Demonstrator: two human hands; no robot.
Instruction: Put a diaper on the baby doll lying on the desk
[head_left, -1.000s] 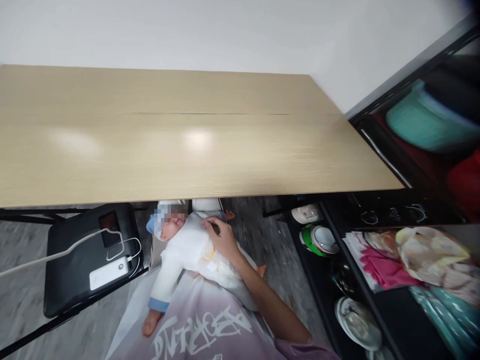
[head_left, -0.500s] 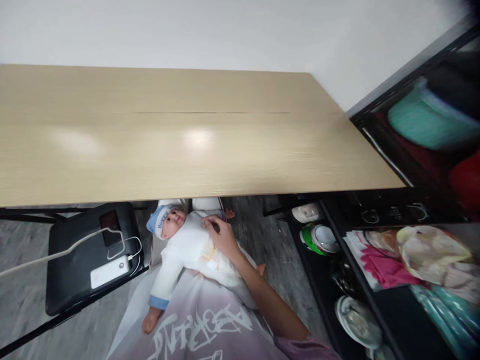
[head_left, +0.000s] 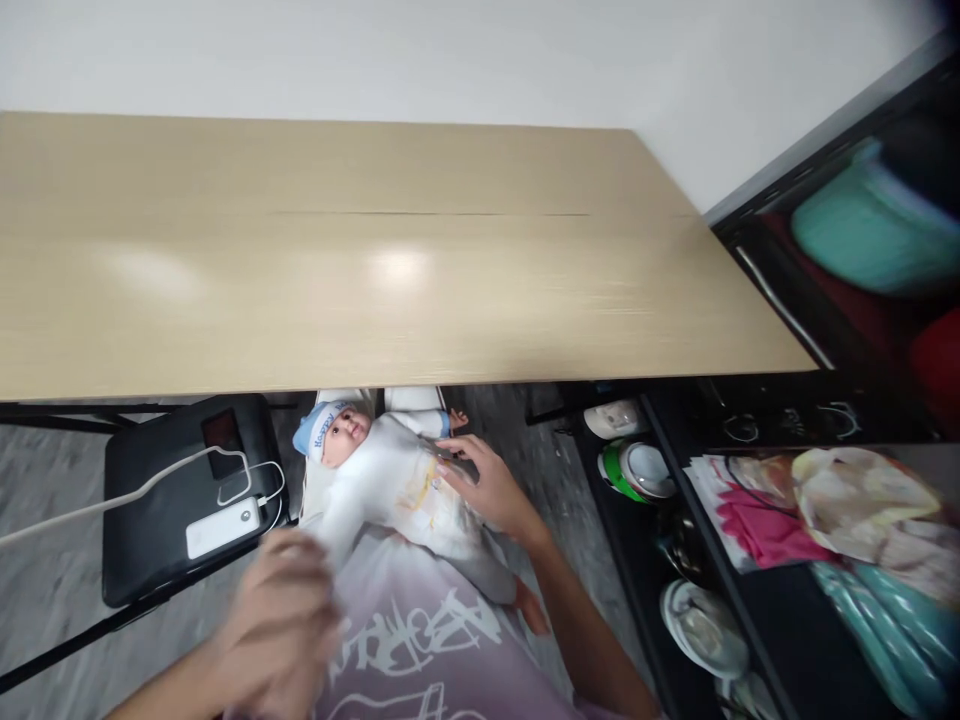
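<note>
Clearly I read "Happy" on cap (head_left: 328, 430) of doll (head_left: 375, 480); right hand (head_left: 491, 483) by diaper (head_left: 429, 503), fingers parted; left hand (head_left: 279, 615) blurred, cannot tell fingers.

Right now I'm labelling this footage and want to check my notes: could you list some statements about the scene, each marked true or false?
1. The doll lies face down. False: its face is turned up.
2. The doll's cap is blue. True.
3. The right hand is on the doll's cap. False: it is at the doll's midsection.
4. The left hand is blurred. True.
5. The white device lies on the black surface. True.
</note>
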